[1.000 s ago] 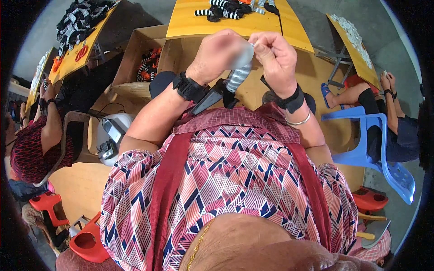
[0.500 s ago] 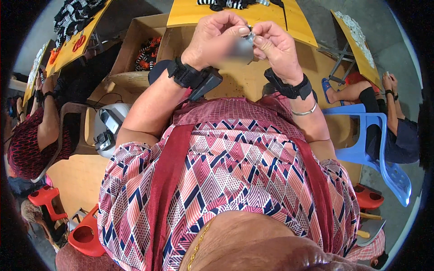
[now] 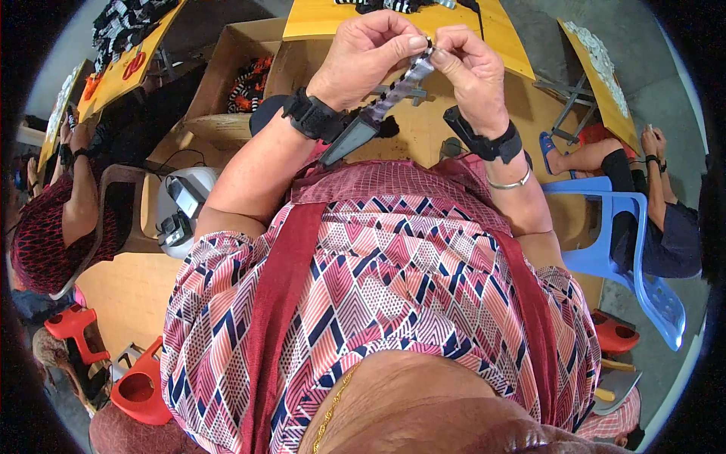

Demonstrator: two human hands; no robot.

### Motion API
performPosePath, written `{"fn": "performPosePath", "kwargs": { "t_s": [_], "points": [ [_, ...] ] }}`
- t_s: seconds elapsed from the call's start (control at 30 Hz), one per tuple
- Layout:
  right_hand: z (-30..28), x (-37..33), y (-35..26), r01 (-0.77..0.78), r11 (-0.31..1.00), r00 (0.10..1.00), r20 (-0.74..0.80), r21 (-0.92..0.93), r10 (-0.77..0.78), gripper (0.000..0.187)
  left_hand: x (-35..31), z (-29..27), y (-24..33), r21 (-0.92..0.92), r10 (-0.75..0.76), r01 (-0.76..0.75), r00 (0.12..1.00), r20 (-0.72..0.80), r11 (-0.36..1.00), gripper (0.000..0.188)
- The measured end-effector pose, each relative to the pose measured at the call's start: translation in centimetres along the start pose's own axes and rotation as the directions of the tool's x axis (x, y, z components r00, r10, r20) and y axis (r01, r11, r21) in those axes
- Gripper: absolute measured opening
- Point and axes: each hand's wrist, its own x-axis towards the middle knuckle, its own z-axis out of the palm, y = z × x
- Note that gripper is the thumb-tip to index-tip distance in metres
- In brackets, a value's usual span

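Two bare hands, the left hand (image 3: 361, 62) and the right hand (image 3: 479, 82), meet thumb to thumb, and I see both pinching the top of a narrow cloth strip (image 3: 412, 73). It slants down between them, soft and pale grey with dark, uneven edges, near a fuzzy black tuft (image 3: 388, 127). Beyond them I view a smooth yellow table (image 3: 503, 41) and a stiff cardboard box (image 3: 215, 76) holding orange-and-black fabric (image 3: 252, 85).

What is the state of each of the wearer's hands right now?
Left hand: closed, pinching the grey-and-black fabric near its upper end.
Right hand: closed, pinching the same upper end.
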Motion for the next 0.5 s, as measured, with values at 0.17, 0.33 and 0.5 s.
{"fn": "performPosePath", "kwargs": {
  "t_s": [0.17,0.33,0.5],
  "points": [
    [-0.1,-0.6,0.4,-0.011,0.994,0.999,-0.043,0.107,0.016,0.005,-0.8,-0.4,0.1,-0.288,-0.119,0.191,0.961,0.251,0.938,0.021],
    [0.4,-1.0,-0.8,-0.063,0.986,0.998,0.005,0.157,0.063,0.003,-1.3,-0.8,-0.1,-0.124,-0.153,0.211,0.919,0.364,0.97,0.041],
    [0.3,-1.4,0.1,-0.264,0.876,0.964,0.07,0.404,0.258,0.004,-1.1,-1.9,-2.0,0.058,-0.07,0.06,0.976,0.206,0.997,0.038]
  ]
}}
